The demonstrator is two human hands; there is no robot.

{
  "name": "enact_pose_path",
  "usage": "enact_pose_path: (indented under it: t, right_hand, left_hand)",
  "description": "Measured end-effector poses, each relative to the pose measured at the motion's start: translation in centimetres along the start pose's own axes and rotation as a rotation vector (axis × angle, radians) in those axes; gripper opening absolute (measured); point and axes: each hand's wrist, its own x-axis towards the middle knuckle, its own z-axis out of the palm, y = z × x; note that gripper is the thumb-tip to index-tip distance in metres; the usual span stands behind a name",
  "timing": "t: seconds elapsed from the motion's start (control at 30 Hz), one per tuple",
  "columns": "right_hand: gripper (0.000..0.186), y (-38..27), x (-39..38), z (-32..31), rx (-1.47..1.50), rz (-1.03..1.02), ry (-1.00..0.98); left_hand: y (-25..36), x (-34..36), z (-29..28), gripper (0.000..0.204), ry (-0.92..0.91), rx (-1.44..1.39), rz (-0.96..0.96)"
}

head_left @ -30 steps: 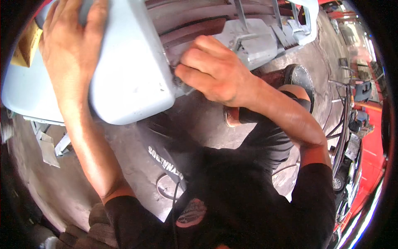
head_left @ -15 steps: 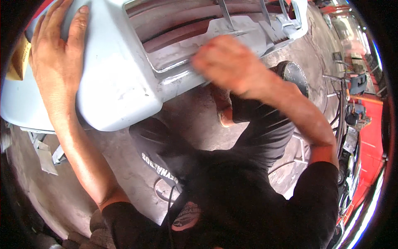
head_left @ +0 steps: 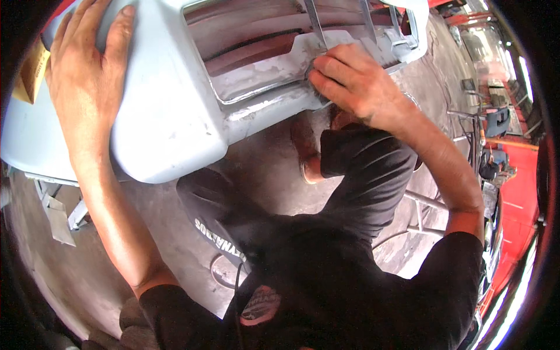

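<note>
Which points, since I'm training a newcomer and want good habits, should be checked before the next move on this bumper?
1. Left hand spread flat on the bumper: ok.
2. Right hand at the lower bar, fingers curled: ok.
3. What the right hand holds: cannot tell; the fingers cover it.
4. Yellow box clear of the left hand: cannot tell; it sits close beside it on the bumper.
5. Frame below the bumper's left end bearing weight: cannot tell.
6. Cord by the black shirt away from both hands: ok.
</note>
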Motion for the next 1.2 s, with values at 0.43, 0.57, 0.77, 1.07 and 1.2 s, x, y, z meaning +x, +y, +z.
enact_pose_path:
  t: [0.43, 0.57, 0.77, 1.07, 1.2]
  right_hand:
    - [0.027, 3.2, -1.5, 0.3, 0.048, 0.361, 0.112]
    - [0.018, -1.3, 0.8, -1.1, 0.429, 0.931, 0.252]
    - [0.027, -0.5, 1.6, 0.0, 0.634, 1.114, 0.085]
    - [0.025, -5.7, 4.5, 1.7, 0.316, 1.077, 0.251]
    - [0.026, -2.2, 3.5, 1.3, 0.17, 1.143, 0.23]
  left_hand:
    - [0.0, -0.2, 0.0, 0.048, -0.039, 0.034, -0.011]
    - [-0.5, -0.6, 0.5, 0.05, -0.016, 0.01, -0.028]
    - [-1.3, -1.0, 0.2, 0.054, -0.008, 0.059, -0.033]
    - [-1.2, -0.9, -0.3, 0.051, -0.021, 0.094, -0.042]
    - [-1.6, -0.8, 0.2, 0.049, -0.031, 0.198, 0.018]
